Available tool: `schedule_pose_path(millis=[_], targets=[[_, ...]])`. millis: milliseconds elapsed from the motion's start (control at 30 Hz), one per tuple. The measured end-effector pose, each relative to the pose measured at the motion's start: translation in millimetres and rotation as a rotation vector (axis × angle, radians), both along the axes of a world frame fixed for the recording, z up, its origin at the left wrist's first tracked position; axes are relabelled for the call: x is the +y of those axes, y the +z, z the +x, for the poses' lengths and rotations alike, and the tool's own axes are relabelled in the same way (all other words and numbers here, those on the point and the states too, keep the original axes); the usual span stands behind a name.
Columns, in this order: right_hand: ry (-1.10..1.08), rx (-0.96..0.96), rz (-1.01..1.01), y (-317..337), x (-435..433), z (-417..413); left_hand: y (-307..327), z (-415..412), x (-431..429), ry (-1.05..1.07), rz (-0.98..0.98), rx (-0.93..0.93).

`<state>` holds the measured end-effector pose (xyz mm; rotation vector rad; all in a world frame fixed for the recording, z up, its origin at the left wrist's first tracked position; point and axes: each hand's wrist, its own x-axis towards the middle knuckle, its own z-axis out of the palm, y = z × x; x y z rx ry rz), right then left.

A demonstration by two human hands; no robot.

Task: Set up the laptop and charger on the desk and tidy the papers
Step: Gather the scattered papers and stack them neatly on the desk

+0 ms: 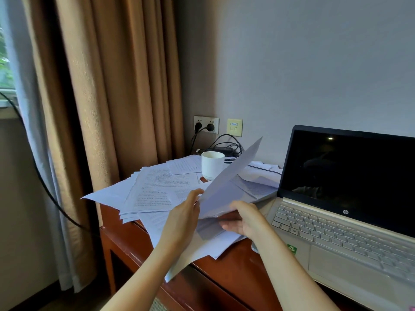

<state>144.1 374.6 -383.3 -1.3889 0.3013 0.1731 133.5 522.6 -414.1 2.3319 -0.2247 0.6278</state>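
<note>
Papers (152, 191) lie scattered over the left half of a wooden desk (224, 270), some hanging past the front edge. Both hands hold a few lifted sheets (229, 185), tilted up above the pile: left hand (183, 213) pinches their left edge w/ curled fingers, right hand (243, 221) grips the bottom edge, fingers underneath. Laptop (341, 225) sits open at right, screen dark, just beside the papers. Charger (224, 149) brick & cables lie by the wall behind a white cup (212, 164); two plugs in wall socket (206, 124). Tan curtain (101, 86) at left.
</note>
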Motion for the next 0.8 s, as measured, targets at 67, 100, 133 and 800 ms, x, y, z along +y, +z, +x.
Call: schedule_pose_path(millis=[67,100,133,800], targets=[[-0.026,-0.017,0.042,-1.6,0.8,0.0,-1.1,0.9,0.4,-0.016,-0.005,-0.010],[-0.028,-0.027,0.058,-2.3,1.2,-0.3,-2.3,1.5,0.8,-0.022,0.000,-0.015],[-0.028,-0.038,0.070,-2.6,2.1,-0.5,-3.3,2.2,0.8,-0.023,0.011,-0.022],[-0.059,0.040,0.201,-4.6,16.3,-8.7,12.4,-2.6,38.4,-0.291,-0.175,0.200]])
